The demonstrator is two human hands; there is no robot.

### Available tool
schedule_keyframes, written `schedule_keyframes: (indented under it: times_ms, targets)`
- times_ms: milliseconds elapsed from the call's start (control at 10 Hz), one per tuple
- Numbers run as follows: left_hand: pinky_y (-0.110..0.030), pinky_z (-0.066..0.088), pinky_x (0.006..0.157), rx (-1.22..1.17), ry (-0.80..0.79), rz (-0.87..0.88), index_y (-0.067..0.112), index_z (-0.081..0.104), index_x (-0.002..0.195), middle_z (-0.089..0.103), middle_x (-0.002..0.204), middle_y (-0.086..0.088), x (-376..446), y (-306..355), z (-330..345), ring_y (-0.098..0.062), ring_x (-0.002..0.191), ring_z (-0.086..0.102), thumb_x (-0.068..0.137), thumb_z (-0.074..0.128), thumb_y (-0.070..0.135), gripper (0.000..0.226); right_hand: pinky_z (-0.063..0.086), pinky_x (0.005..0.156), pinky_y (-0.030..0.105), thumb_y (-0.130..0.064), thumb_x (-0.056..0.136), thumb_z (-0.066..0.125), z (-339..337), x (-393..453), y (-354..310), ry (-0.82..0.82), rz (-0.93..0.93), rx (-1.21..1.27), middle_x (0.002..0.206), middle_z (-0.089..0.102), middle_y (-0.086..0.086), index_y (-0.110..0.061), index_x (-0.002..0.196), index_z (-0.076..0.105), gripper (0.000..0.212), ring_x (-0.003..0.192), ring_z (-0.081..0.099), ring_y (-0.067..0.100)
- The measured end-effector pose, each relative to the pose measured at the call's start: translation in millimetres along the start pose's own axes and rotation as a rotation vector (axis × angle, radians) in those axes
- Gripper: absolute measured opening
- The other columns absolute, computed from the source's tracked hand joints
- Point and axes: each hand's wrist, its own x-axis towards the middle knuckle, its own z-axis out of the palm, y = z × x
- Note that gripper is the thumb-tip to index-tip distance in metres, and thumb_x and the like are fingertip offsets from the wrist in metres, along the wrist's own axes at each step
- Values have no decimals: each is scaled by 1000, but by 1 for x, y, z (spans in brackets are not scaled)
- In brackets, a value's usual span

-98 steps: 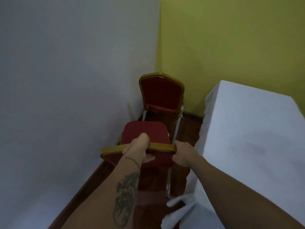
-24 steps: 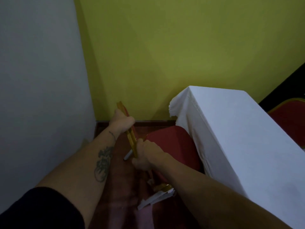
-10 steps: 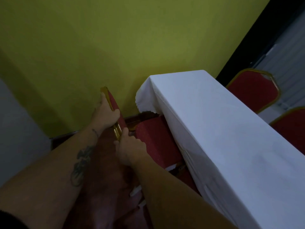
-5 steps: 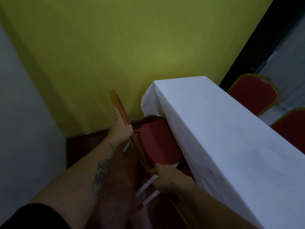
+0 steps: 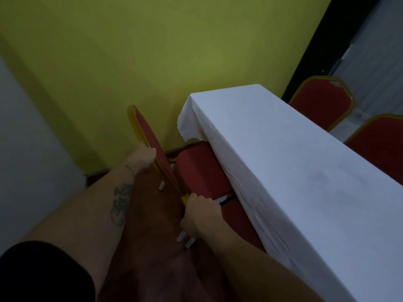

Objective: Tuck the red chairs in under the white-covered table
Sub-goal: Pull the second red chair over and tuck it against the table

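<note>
A red chair with a gold frame (image 5: pixel 200 173) stands at the near long side of the white-covered table (image 5: pixel 290 162), close to the table's far corner. Its seat reaches partly under the hanging cloth. My left hand (image 5: pixel 145 156) grips the gold edge of the backrest, seen edge-on. My right hand (image 5: pixel 201 216) holds the frame lower down, where backrest meets seat. A second red seat (image 5: pixel 242 221) shows just below it, mostly hidden by the cloth and my right arm.
A yellow-green wall (image 5: pixel 152 51) runs close behind the chair, and a grey wall (image 5: pixel 26 153) closes the left side. Dark wooden floor (image 5: pixel 152 247) lies between me and the chair. Two more red chairs (image 5: pixel 320 101) stand beyond the table's far side.
Over the last seconds I moved from the near chair to the corner chair. In the last half second the chair slid a little toward the table and my right hand stayed low on its frame.
</note>
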Motion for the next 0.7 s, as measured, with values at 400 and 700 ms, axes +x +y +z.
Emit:
schedule_keyframes:
  times_ms: [400, 700]
  targets:
    - [-31, 40, 59, 158, 142, 91, 6, 63, 68, 63, 74, -17, 19, 12, 9, -40, 85, 68, 92, 61, 5, 25, 46, 88, 38, -29, 92, 62, -28, 68, -16, 31, 144, 37, 128, 60, 10, -11, 125, 56, 38, 115, 61, 31]
    - [-32, 40, 62, 131, 63, 120, 14, 51, 61, 53, 68, -6, 22, 12, 10, -31, 73, 54, 89, 57, 6, 31, 43, 83, 40, -51, 94, 52, -32, 68, 0, 103, 136, 68, 124, 61, 11, -13, 124, 56, 48, 113, 59, 34]
